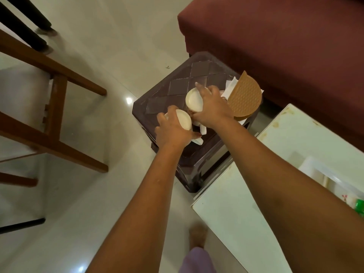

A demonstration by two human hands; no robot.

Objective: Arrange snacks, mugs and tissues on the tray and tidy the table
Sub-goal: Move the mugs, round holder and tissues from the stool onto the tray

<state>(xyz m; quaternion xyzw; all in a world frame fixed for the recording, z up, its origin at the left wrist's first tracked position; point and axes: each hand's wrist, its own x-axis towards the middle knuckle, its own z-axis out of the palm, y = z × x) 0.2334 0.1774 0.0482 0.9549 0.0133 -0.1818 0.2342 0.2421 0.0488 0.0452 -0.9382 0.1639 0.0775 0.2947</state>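
Over the dark brown plastic stool (178, 89), each of my hands holds a cream mug tipped on its side with its base facing me. My left hand (171, 129) grips the nearer mug (185, 119). My right hand (210, 105) grips the farther mug (194, 100). At the stool's right edge a tan semicircular tissue holder (245, 95) stands with white tissues (231, 84) sticking out behind it. A white handle or spoon (202, 130) shows under my hands. No tray or snacks can be made out.
A maroon sofa (285, 42) stands behind the stool. A white cabinet top (275, 160) with a green item (359, 206) lies to the right. A wooden chair frame (57, 107) stands on the pale tiled floor at left. My foot (198, 235) is below.
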